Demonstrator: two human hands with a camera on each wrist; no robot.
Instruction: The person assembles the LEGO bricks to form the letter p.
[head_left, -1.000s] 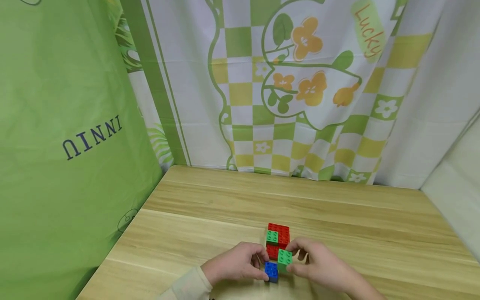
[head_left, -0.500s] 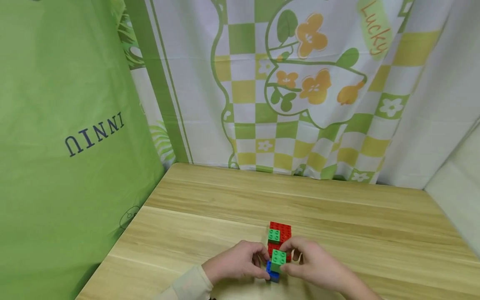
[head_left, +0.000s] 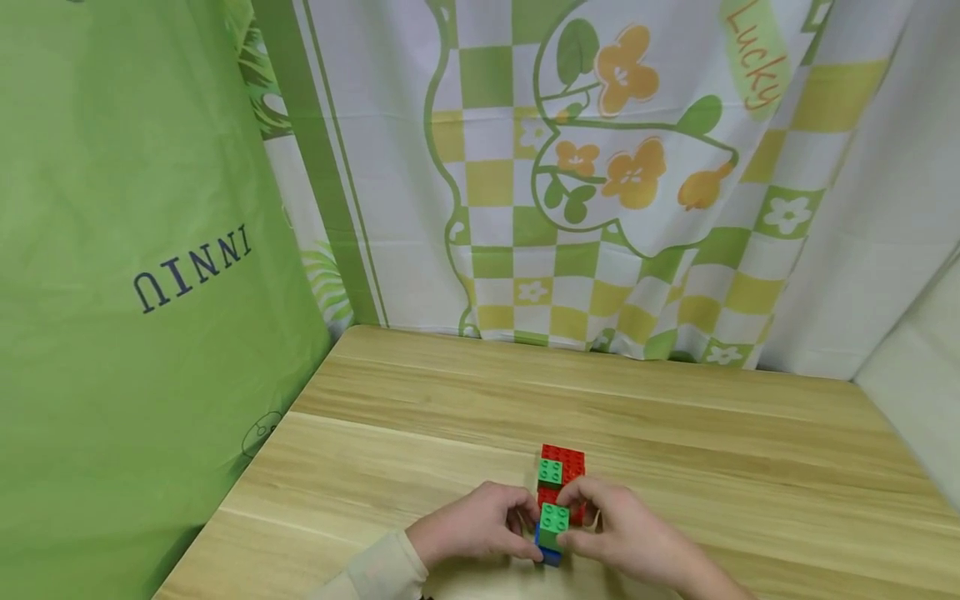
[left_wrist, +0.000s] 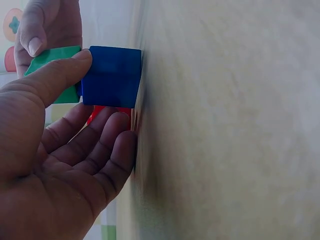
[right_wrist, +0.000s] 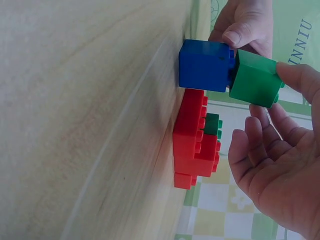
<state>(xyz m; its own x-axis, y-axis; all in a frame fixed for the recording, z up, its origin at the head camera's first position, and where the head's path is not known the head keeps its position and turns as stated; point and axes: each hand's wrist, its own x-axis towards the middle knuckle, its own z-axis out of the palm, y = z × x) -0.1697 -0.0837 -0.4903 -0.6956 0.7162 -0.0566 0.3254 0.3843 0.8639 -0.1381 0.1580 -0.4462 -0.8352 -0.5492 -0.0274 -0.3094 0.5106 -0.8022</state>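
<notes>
Head view: the left hand (head_left: 480,523) grips the blue block (head_left: 551,558) from its left, thumb on the side nearer the person and index finger toward the far side; the exact contact of that index finger is partly hidden. The right hand (head_left: 630,532) pinches the green block (head_left: 554,518) from its right, between thumb and index finger, studs facing up. The governing relation is vertical: the green block lies directly above the blue block, which stands upright at the tabletop (head_left: 420,392). Neither block shows a marked long axis, as both have a compact form. The right wrist view shows the green block tilted relative to the blue one, with blue studs visible along the joint; the two appear not fully seated, and whether every stud engages cannot be told. The right hand is the nearer to the green block, the left to the blue. Just beyond the blue block, away from the person, lie the stacked red blocks (right_wrist: 186,132), which carry a second green block (right_wrist: 212,123) on top.
</notes>
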